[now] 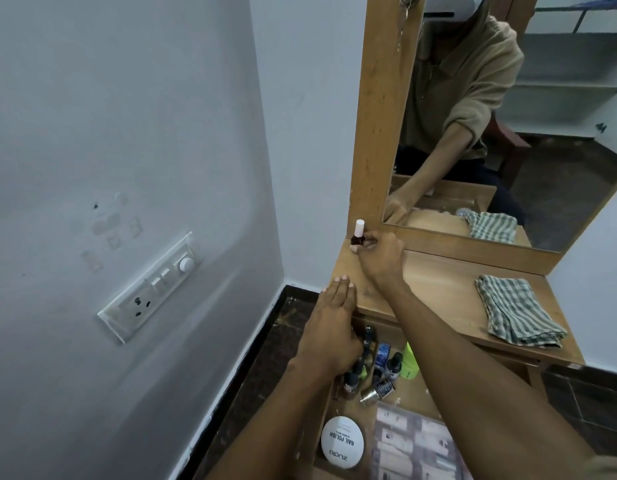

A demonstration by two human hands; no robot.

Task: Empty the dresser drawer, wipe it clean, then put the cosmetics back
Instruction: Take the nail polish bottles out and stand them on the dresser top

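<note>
**Dresser corner, drawer part emptied**

Head view. Wooden dresser top (438, 282) under a mirror (542, 133), set against a grey wall with one switch plate (151, 289).

Item 1: nail polish bottle (357, 237), white cap, dark glass, upright at the back left corner of the top. My right hand (381, 252) has its fingers curled round the base, setting it down or about to let go; I cannot tell which. Judged small, light, hard, smooth and breakable; best pinched at the glass body, not the cap.

Item 2: my left hand (334, 327), fingers straight, tips on the front edge of the top, holding nothing.

Item 3: open drawer (329, 407) below, cosmetics remaining inside. One white round tub (342, 441) marked "nail polish", one green bottle (411, 362), several small dark bottles (393, 365) crowded together, partly hidden by my left hand; exact count not possible. Likely to topple or clink if knocked.

Item 4: one striped cloth (518, 313), folded, soft, on the right of the top, for wiping.
</note>
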